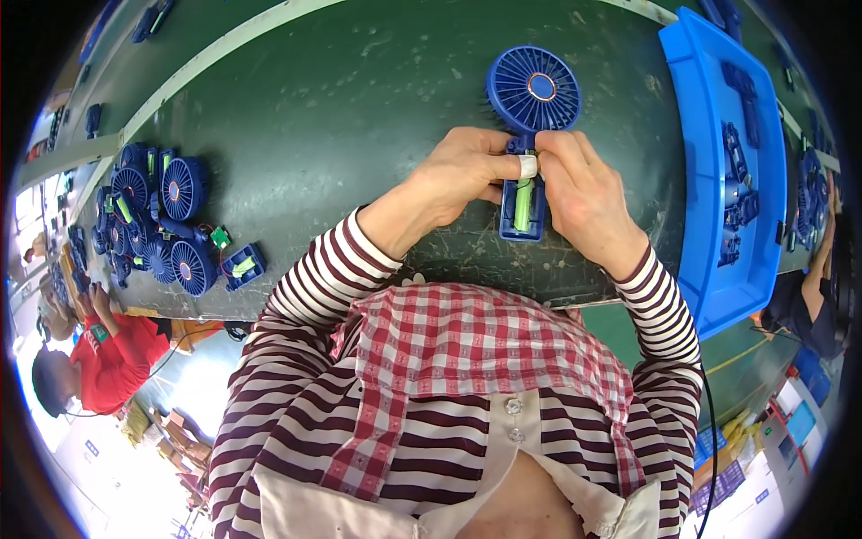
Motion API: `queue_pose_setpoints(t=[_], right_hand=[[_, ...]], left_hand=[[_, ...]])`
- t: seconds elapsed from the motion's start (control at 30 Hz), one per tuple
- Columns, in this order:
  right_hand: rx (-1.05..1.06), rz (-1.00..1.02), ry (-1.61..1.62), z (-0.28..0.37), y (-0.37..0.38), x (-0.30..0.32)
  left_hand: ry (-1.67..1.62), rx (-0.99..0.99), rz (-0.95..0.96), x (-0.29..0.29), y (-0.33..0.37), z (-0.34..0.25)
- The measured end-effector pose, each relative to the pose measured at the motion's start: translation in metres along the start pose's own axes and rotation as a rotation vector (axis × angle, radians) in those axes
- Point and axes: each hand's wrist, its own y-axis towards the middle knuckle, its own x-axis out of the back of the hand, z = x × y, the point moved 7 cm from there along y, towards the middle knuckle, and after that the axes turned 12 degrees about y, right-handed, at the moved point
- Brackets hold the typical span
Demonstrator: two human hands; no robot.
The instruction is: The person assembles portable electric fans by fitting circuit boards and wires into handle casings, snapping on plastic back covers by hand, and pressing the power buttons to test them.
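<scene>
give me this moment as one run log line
left hand: pinching fan neck | right hand: gripping open handle | blue handheld fan: flat on green table | green battery: seated in handle | blue bin: right

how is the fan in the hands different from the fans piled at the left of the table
The held fan lies alone, gripped at its neck by the left hand and right hand; the piled fans lie untouched, heaped together. The held fan's handle is attached, a green cell showing; some piled handles lie loose on wires. All have round blue grilles.
</scene>
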Motion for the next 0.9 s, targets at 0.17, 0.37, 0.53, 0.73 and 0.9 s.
queue_pose_setpoints(t=[0.17, 0.37, 0.53, 0.73, 0.9], right_hand=[[0.000, 0.012, -0.001, -0.0011, -0.0017, -0.0004], [0.014, -0.020, 0.026, -0.0022, -0.0030, 0.0040], [-0.023, 0.040, -0.004, -0.0011, -0.0006, 0.0026], [-0.046, 0.107, -0.068, -0.0021, 0.0017, -0.0013], [-0.011, -0.010, -0.056, -0.0013, -0.0015, 0.0023]], left_hand=[[0.028, -0.011, 0.017, -0.0008, 0.0006, -0.0021], [-0.002, -0.014, 0.061, -0.0030, 0.0017, 0.0010], [0.013, -0.035, 0.091, -0.0034, 0.0021, 0.0054], [0.008, -0.038, 0.075, -0.0044, 0.0025, 0.0032], [-0.023, -0.017, 0.055, -0.0053, 0.0019, 0.0025]])
